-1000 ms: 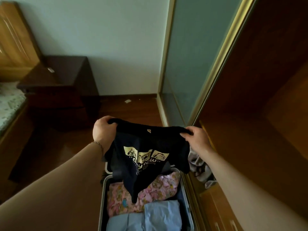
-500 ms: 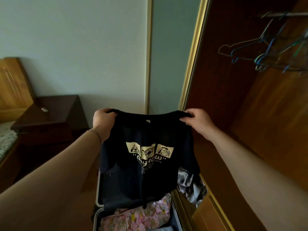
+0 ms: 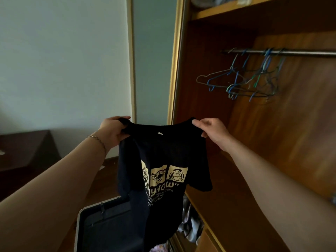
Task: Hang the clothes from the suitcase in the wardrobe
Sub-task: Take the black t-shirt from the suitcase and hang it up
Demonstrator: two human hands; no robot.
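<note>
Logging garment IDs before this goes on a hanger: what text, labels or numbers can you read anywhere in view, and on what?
"HOW" with a closing quote mark: large gold letters on the chest of the black T-shirt, end of a word whose start is lost in a fold.
"ything": small line just under it, start hidden.
Lower small lines of the print: too creased and small to read.
White neck tag: too small to read.
Nothing readable on the wardrobe, hangers or suitcase.
</note>
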